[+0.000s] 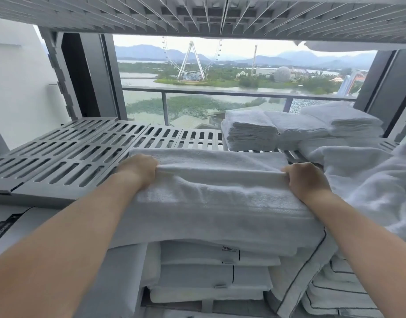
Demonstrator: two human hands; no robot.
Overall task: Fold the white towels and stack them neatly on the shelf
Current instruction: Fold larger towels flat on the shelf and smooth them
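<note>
While the white terry towel (220, 198) lay spread across the front of the grey slatted plastic shelf (66, 152), its near part hanging over the shelf's front edge, I had both hands on one raised fold line. Left hand (140, 168): fingers curled over the fold, pinching it at the towel's left end. Right hand (305, 177): pinching the same fold at the right end, the cloth drawn taut between the two. I judged the towel soft, limp and light, thick enough to keep a crease yet apt to sag wherever unsupported; it called for a hold at both ends of an edge, not mid-span. Stacks of folded white towels (250, 131) stood at the shelf's back right; a loose heap of white linen (369, 180) lay just beside the right hand.
</note>
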